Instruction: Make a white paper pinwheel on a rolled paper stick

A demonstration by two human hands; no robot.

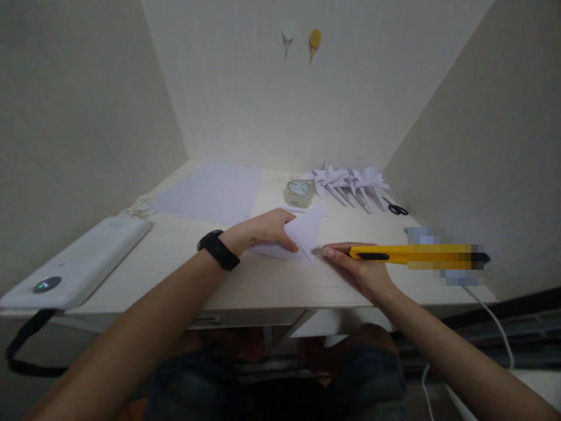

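The right hand (368, 272) has its grip clenched around a long yellow utility knife with a black slider (394, 254), its blade tip lying low over the pale wooden tabletop (175, 245) and pointing at the near corner of a folded piece of white paper (302, 234). The left hand (267, 228), a black band on its wrist (218, 249), presses down on that paper, fingers curled over its left edge and pinning it flat; the paper lies near the front middle of the tabletop, between the two hands. The knife tip sits just beside the paper's corner; whether it touches cannot be told.

Behind the paper stands a roll of clear adhesive tape (299, 193), and further right a row of white folded paper pinwheels (350, 181) rests against the back wall, with black-handled scissors (397, 209) at its end. A flat sheet of white paper (210, 193) lies at the back left, and a white oblong device with a small glowing button (74, 260) sits at the left edge.
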